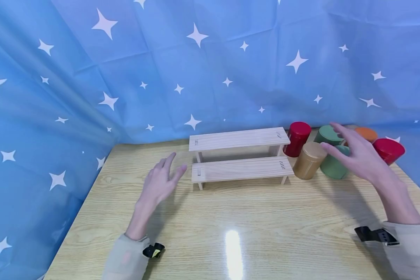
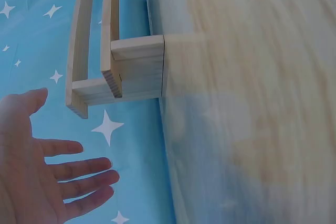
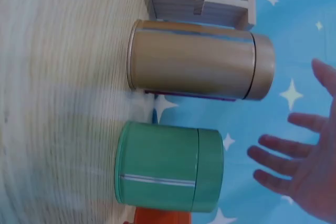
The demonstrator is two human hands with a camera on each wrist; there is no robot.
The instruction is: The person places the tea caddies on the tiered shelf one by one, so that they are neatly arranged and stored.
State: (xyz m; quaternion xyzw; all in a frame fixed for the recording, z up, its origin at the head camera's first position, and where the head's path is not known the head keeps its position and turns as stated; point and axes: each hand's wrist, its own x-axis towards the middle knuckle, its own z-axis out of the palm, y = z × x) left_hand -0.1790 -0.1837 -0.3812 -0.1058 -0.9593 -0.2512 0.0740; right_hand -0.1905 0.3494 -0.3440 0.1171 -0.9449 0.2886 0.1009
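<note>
My left hand point(image 1: 158, 179) hovers over the table just left of a two-tier wooden shelf point(image 1: 243, 168), its fingers spread and nothing in it. In the left wrist view the hand point(image 2: 37, 171) is apart from the shelf's end point(image 2: 139, 66). At the right, my right hand point(image 1: 362, 155) is held above several lidded tins, fingers extended and holding nothing. Nearest to it are a gold tin point(image 1: 308, 161) and a green tin point(image 1: 333, 165). The right wrist view shows a gap between the hand point(image 3: 310, 156) and the green tin point(image 3: 163, 166).
Behind these stand a red tin point(image 1: 297, 138), a second green tin point(image 1: 327, 134), an orange tin point(image 1: 366, 134) and another red tin point(image 1: 389, 149), partly covered by the right hand. A blue star-patterned cloth point(image 1: 161, 58) hangs along the back and left of the wooden table point(image 1: 189, 233).
</note>
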